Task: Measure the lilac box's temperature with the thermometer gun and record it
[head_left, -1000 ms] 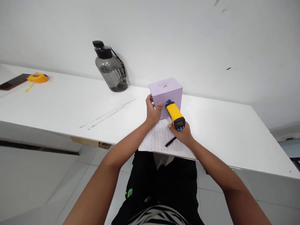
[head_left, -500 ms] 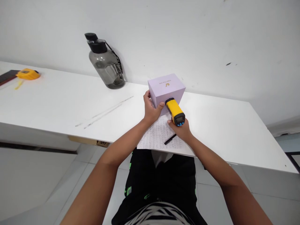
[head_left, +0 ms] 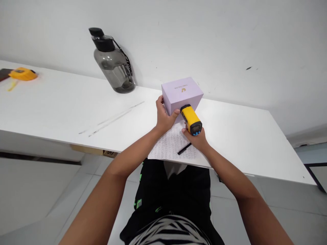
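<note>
A lilac box [head_left: 182, 90] with gold print on its top is gripped at its left side by my left hand [head_left: 165, 117], the thumb lying on the near face. My right hand [head_left: 198, 137] is wrapped round the handle of a yellow and black infrared thermometer [head_left: 190, 115], which has a small screen and blue buttons at its rear. Its nose points at the near face of the box, close against it; whether they touch I cannot tell. Beneath my hands lies a sheet of handwritten paper [head_left: 163, 149], with a black pen [head_left: 184, 148] on it by my right wrist.
A grey water bottle [head_left: 113, 68] with a black lid stands by the wall, left of the box. Farther left on the white table [head_left: 61, 102] is a yellow tape measure [head_left: 22, 74] beside a dark flat object [head_left: 4, 74]. The table's front edge runs close to my body.
The view has shifted slightly, so the bottle and tape measure appear farther left and higher. Both hands keep their holds on the box and the thermometer, with little relative movement.
</note>
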Action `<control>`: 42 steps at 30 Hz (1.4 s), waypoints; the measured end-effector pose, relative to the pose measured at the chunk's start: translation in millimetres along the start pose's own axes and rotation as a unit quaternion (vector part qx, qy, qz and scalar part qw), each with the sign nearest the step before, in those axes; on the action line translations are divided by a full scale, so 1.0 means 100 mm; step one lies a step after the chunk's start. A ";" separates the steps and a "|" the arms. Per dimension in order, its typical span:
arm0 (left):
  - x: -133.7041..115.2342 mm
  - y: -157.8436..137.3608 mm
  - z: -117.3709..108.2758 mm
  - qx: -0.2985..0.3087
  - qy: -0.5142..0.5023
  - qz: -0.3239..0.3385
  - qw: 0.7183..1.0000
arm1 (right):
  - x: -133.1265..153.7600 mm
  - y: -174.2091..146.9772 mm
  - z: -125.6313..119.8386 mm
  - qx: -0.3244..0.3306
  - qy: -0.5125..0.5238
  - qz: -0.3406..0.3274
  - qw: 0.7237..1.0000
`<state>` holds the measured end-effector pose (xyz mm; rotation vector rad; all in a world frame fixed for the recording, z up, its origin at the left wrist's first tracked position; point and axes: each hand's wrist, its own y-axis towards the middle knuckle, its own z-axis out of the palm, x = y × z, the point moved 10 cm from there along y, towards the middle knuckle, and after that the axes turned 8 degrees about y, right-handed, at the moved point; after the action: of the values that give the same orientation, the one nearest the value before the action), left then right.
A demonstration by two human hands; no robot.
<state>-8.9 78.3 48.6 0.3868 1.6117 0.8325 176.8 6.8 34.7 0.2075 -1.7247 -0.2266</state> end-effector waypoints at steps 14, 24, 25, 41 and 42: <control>0.11 -0.01 -0.03 -0.021 -0.030 -0.116 0.993 | 0.02 0.03 -0.04 -0.021 0.042 0.004 0.999; 0.24 0.08 -0.19 -0.047 0.033 -0.160 0.985 | 0.00 0.21 -0.53 -0.169 0.100 0.019 0.980; 0.26 0.08 -0.20 -0.048 0.039 -0.164 0.985 | 0.01 0.19 -0.61 -0.211 0.068 0.011 0.975; 0.29 0.08 -0.11 -0.014 0.061 -0.177 0.982 | -0.15 0.22 -0.97 -0.317 0.046 0.017 0.947; 0.28 0.07 -0.08 0.002 0.064 -0.177 0.982 | -0.15 0.23 -0.96 -0.314 0.038 0.014 0.949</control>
<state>-24.0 99.4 34.0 0.0438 1.7355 0.5918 273.7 29.8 41.9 -0.2728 -1.4966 -0.7204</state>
